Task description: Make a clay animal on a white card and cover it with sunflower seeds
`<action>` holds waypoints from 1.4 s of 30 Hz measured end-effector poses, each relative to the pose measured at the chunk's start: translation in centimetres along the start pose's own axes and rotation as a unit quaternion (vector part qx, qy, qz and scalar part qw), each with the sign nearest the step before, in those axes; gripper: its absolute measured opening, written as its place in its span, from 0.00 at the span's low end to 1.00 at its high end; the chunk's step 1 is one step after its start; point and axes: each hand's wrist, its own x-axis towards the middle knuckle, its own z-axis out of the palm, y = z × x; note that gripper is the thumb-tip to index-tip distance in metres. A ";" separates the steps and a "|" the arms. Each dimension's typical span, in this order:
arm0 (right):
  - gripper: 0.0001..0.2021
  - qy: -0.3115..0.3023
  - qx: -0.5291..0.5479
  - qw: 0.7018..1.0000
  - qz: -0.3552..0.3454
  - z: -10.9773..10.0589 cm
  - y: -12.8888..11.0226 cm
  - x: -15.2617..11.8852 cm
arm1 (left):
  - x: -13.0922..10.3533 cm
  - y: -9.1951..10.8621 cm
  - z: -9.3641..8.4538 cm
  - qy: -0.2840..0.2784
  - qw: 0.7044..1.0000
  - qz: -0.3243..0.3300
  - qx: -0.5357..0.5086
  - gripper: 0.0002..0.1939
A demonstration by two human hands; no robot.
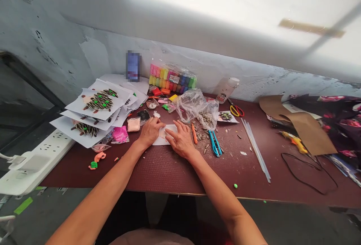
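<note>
A small white paper card (161, 141) lies on the dark red table in front of me, with a pale peach patch, likely clay, partly visible between my hands. My left hand (150, 131) is bent over the card's left edge, its fingers drawn together and holding the paper. From the other side, my right hand (180, 138) rests over the card with fingers spread, fingertips at the peach patch. Just left of my left hand sits a bag of peach clay (133, 124). An orange stick-like tool (194, 133) and a blue box cutter (215, 143) lie right of my right hand.
Stacked paper sheets with seed hedgehogs (97, 104) stand at the left, beside a power strip (42, 162). Behind are a clay set (172, 79), a plastic bag (191, 104) and a white bottle (228, 90). Rightward lie scissors (236, 110), glue sticks (256, 151) and a yellow glue gun (296, 141).
</note>
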 end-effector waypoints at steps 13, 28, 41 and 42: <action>0.16 -0.006 -0.021 0.999 -0.038 -0.8 -0.3 -0.1 | -0.1 0.0 0.0 0.009 1.000 0.001 -0.007 0.15; 0.15 -0.016 -0.013 1.000 -0.010 -0.6 -0.2 -0.2 | 0.0 -0.2 0.0 0.002 1.000 0.004 -0.010 0.16; 0.15 -0.016 -0.005 1.000 -0.023 -0.4 -0.3 -0.6 | 0.0 0.0 0.0 -0.001 1.000 -0.003 -0.010 0.16; 0.15 -0.017 -0.006 1.000 -0.025 -0.4 -0.4 -0.7 | 0.0 0.0 0.0 0.001 1.000 -0.001 -0.010 0.16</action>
